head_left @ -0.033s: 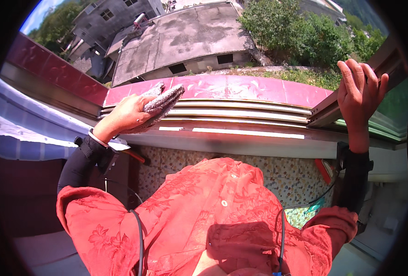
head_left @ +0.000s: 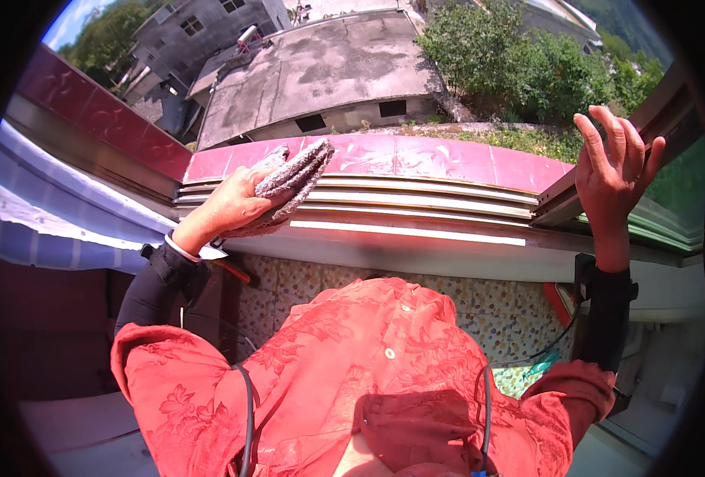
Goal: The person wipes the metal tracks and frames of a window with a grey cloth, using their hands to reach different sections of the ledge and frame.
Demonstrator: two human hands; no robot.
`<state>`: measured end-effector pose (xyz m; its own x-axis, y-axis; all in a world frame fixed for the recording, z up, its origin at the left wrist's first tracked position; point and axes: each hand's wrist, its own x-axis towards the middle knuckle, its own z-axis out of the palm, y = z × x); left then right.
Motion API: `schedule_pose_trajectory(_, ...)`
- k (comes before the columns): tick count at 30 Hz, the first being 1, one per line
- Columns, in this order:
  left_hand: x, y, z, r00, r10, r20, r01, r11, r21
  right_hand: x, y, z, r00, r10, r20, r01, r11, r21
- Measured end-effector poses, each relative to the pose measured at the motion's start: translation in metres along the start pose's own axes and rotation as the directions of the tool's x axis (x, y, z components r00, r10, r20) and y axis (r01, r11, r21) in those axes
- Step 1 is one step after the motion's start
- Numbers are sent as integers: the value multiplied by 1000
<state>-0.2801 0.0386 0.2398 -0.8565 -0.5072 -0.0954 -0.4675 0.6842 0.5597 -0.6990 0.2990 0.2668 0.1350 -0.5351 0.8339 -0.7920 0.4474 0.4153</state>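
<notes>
My left hand (head_left: 237,203) is closed around a folded grey rag (head_left: 297,179), the thumb side toward the outside. It hovers over the left part of the sliding window's metal tracks (head_left: 416,195); whether the rag touches them I cannot tell. A ledge of pink tiles (head_left: 448,159) runs just beyond the tracks. On the right, my right hand (head_left: 616,171) is raised with its fingers apart and nothing in it. It is beside the dark metal frame (head_left: 561,197) of the window sash, and any contact with that frame is unclear.
A blue and white curtain (head_left: 58,222) hangs at the left. Below the sill, the floor (head_left: 503,306) has a pebble pattern, with a red object (head_left: 559,302) near the wall. Outside lie a flat concrete roof (head_left: 336,71) and green bushes (head_left: 511,71).
My right hand has drawn slightly left, its fingers loosening from the window frame. My left hand has shifted a little to the right with the rag.
</notes>
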Motion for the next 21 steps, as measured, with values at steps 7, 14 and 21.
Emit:
schedule_pose_trajectory(7, -21, 16, 72, 957, 49, -287, -275, 481, -832, -17, -94, -21, 995, -16, 98, -56, 717, 695)
schedule_pose_trajectory(14, -41, 32, 118, 983, -6, -183, -180, 150, -972, -20, -188, -28, 916, -92, 391, -401, -193, 895)
schedule_pose_trajectory(21, -42, 44, 160, 917, -270, -292, -248, 185, -951, -53, -232, -42, 881, -183, 436, -472, -353, 808)
